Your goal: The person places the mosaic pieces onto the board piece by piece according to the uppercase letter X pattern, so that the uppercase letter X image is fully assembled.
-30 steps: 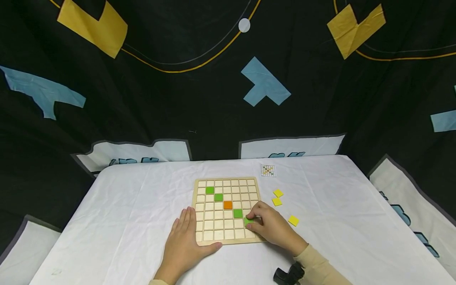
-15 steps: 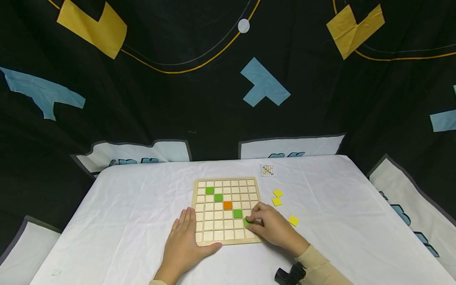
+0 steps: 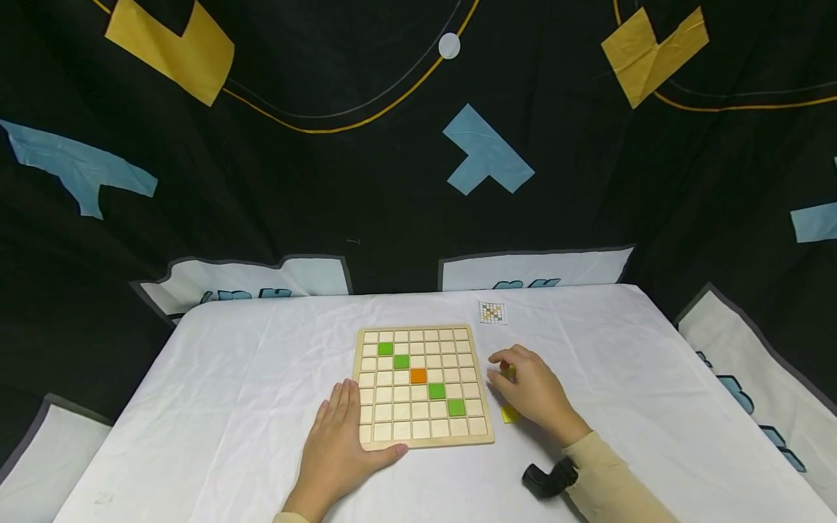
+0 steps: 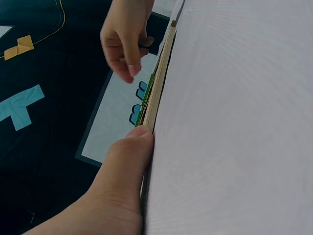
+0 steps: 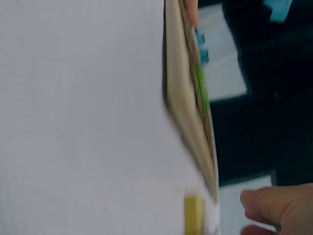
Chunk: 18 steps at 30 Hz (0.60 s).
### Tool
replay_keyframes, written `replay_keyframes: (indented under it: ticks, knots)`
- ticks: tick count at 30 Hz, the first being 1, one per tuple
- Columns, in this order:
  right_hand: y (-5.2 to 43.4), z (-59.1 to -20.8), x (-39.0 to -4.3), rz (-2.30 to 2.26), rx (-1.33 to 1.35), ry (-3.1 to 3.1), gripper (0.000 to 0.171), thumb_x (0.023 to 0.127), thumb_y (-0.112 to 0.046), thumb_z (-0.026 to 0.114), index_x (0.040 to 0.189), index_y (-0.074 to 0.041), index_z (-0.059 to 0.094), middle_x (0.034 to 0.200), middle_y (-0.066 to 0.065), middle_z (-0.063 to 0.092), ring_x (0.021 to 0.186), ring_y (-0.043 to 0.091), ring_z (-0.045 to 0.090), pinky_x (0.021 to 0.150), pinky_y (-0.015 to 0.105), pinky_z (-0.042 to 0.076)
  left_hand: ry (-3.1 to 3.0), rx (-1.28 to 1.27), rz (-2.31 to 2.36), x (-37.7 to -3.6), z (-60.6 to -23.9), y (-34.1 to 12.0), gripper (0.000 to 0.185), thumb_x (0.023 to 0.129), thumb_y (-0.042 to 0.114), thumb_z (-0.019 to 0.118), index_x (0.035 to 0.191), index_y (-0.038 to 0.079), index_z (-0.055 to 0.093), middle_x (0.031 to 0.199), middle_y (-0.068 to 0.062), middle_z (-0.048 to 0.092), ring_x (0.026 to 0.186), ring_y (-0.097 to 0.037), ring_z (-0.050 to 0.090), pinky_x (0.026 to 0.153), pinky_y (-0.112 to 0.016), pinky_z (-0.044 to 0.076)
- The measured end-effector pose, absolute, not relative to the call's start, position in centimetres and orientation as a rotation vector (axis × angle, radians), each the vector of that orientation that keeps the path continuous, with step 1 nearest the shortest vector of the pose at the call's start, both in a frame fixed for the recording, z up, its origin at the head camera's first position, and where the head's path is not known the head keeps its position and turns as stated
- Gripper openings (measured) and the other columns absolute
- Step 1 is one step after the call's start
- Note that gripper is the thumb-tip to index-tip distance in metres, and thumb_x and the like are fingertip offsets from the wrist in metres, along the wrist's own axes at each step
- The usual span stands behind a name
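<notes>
My left hand [image 3: 340, 436] lies along the left edge of the wooden grid board [image 3: 394, 414], fingers straight, its thumb on the front edge. In the left wrist view that thumb [image 4: 122, 161] presses the board's rim. Green tiles [image 3: 455, 407] and one orange tile [image 3: 418, 375] form a diagonal on the board. To the right of the board, my right hand [image 3: 539, 392] is over the yellow tiles, fingers loosely bent and thumb apart. A yellow tile [image 3: 510, 414] shows below the hand; another patch of yellow appears between thumb and fingers. No held tile is visible.
A small printed pattern card [image 3: 492, 313] lies behind the board to the right. White cloth [image 3: 261, 370] covers the table. A black wrist camera [image 3: 549, 478] sits at the right sleeve. Beyond the table hangs a dark patterned curtain [image 3: 392, 189].
My right hand has let go of the lower-right green tile, leaving it on the board, and moved right to the yellow tiles. The front yellow tile shows farther left. My left hand stays put.
</notes>
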State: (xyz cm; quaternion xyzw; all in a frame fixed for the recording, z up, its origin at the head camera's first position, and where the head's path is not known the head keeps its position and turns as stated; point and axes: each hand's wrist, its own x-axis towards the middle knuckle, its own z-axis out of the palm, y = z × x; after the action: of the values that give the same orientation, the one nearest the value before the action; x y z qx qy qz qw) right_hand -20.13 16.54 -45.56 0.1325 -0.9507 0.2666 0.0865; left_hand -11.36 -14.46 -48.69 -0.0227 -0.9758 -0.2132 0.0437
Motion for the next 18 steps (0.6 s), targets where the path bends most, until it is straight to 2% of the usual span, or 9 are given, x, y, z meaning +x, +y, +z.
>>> replay_keyframes:
  ticks: [11, 14, 18]
  knots:
    - [18.9, -46.3, -22.3, 0.597, 0.069, -2.937, 0.044, 0.087, -0.030, 0.075, 0.122, -0.004, 0.068, 0.091, 0.007, 0.063, 0.081, 0.021, 0.054, 0.062, 0.032, 0.044, -2.961, -0.070, -0.657, -11.3, -48.8, -14.4, 0.137, 0.064, 0.091, 0.059, 0.154, -0.005, 0.024, 0.163, -0.020, 0.022, 0.153, -0.036, 0.019, 0.124, -0.052, 0.018]
    - [19.1, -46.4, -22.6, 0.602, 0.054, -2.975, 0.040, 0.088, -0.030, 0.074, 0.118, -0.003, 0.070, 0.089, 0.006, 0.062, 0.080, 0.020, 0.054, 0.063, 0.033, 0.045, -2.970, -0.067, -0.653, -11.3, -48.8, -14.5, 0.137, 0.064, 0.091, 0.058, 0.155, -0.005, 0.023, 0.164, -0.020, 0.022, 0.153, -0.036, 0.018, 0.125, -0.052, 0.018]
    - [18.9, -46.5, -22.7, 0.643, 0.042, -2.987, 0.029, 0.089, -0.027, 0.074, 0.108, -0.006, 0.073, 0.092, 0.005, 0.064, 0.081, 0.019, 0.057, 0.072, 0.037, 0.052, -2.972, -0.069, -0.649, -11.3, -48.8, -14.5, 0.137, 0.064, 0.091, 0.059, 0.154, -0.006, 0.023, 0.163, -0.020, 0.022, 0.153, -0.037, 0.018, 0.125, -0.052, 0.018]
